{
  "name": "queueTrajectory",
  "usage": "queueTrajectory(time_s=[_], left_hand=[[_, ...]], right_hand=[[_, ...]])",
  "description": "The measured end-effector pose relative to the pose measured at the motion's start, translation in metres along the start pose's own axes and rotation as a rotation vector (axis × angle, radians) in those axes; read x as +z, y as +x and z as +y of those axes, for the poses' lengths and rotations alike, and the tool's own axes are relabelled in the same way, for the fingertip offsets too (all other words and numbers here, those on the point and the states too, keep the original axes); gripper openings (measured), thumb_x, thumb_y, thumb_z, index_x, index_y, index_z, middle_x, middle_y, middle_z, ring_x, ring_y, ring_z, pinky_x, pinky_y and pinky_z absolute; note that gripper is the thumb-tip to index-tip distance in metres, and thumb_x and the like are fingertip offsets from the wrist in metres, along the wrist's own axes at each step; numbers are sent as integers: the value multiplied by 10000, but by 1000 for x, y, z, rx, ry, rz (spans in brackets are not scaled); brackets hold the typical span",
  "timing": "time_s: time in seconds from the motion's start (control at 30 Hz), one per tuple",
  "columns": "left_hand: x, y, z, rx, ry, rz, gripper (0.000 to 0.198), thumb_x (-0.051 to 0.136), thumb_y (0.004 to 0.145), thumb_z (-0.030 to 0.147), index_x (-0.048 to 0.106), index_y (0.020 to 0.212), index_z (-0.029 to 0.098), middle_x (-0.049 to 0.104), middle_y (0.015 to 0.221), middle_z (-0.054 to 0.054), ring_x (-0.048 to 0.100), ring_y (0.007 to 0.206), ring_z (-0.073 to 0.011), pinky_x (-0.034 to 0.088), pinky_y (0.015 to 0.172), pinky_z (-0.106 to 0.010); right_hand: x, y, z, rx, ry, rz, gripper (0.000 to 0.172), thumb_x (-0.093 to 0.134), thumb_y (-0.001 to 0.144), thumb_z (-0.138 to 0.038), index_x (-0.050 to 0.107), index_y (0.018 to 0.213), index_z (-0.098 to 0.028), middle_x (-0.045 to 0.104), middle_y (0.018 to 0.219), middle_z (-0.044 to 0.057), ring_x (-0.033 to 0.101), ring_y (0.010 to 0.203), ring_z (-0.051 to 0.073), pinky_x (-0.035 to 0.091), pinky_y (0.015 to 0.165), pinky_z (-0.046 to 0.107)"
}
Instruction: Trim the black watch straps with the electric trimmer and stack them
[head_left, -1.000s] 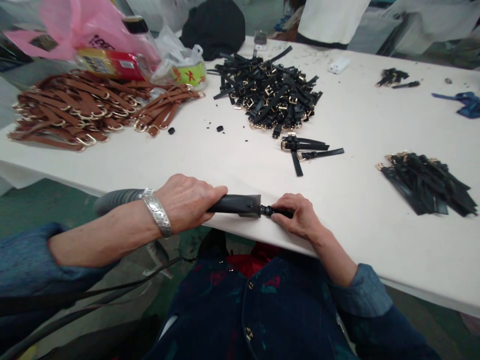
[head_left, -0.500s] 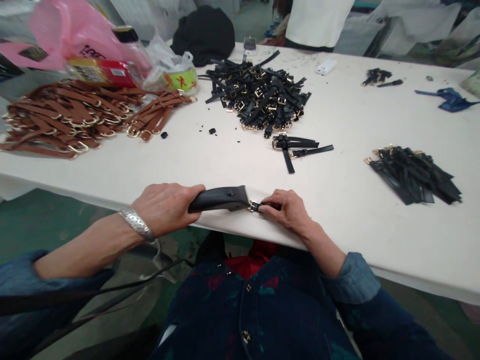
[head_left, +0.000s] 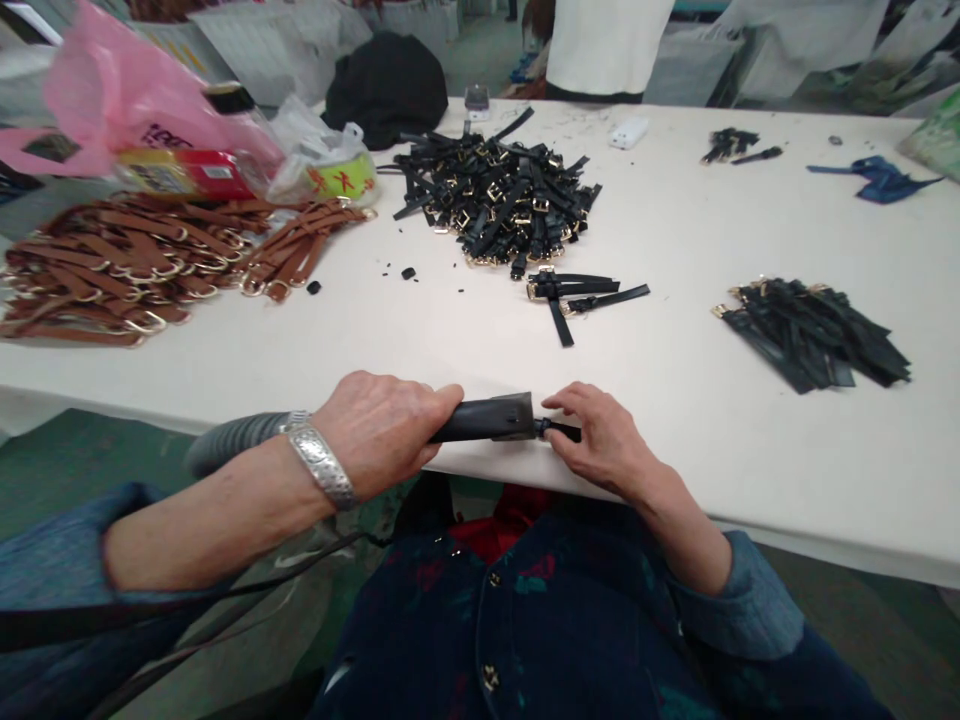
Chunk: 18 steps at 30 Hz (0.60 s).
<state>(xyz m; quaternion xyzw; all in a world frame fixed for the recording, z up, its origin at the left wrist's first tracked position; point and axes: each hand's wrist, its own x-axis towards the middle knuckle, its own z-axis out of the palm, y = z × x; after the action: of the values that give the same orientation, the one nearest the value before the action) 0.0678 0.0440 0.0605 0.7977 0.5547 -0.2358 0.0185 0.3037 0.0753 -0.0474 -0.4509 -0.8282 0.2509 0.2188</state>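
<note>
My left hand [head_left: 386,425] is wrapped round a black hand tool [head_left: 487,418] with a wide, flat end and a grey ribbed hose [head_left: 240,440] that shows behind my wrist. The tool points right, low over the table's front edge. At its flat end is a short black buckle strap [head_left: 564,431], its buckle end partly hidden by the tool. My right hand [head_left: 600,435] holds this strap near the thumb, with the index finger raised and apart. Beyond my hands lie a few loose black straps [head_left: 585,290] with gold buckles.
A big heap of black buckle straps [head_left: 499,195] fills the table's [head_left: 420,340] middle. Brown straps [head_left: 112,265] are piled left, near a pink bag [head_left: 127,85]. Another black bundle [head_left: 817,335] lies right. A person in a white top [head_left: 607,45] stands at the far side.
Both hands have shifted right and slightly nearer me. The tool's flat end has turned and now covers much of the strap's buckle. My right index finger has lifted; the grey hose has come into view.
</note>
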Motion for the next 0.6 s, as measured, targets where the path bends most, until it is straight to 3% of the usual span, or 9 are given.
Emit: queueTrajectory(time_s=[0.07, 0.27, 0.6], left_hand=[[-1, 3, 3, 3, 7, -31, 249, 410, 770, 318, 569, 948, 248, 694, 810, -83, 643, 675, -273, 415, 567, -356], [-1, -1, -9, -68, 38, -99, 248, 425, 753, 345, 578, 919, 243, 691, 790, -97, 644, 687, -298, 425, 560, -370], [25, -5, -36, -125, 8, -94, 287, 430, 742, 395, 592, 938, 260, 695, 735, -98, 647, 659, -304, 404, 522, -358]], right_hand=[[5, -5, 3, 4, -15, -66, 252, 619, 731, -199, 649, 981, -198, 624, 938, 62, 551, 894, 206, 427, 812, 343], [16, -8, 7, 9, -38, -60, 228, 612, 769, -215, 635, 996, -205, 604, 927, 59, 525, 898, 206, 399, 787, 332], [6, -3, -17, 5, -425, -86, 134, 584, 801, -302, 608, 843, -177, 612, 847, 94, 517, 805, 234, 308, 727, 373]])
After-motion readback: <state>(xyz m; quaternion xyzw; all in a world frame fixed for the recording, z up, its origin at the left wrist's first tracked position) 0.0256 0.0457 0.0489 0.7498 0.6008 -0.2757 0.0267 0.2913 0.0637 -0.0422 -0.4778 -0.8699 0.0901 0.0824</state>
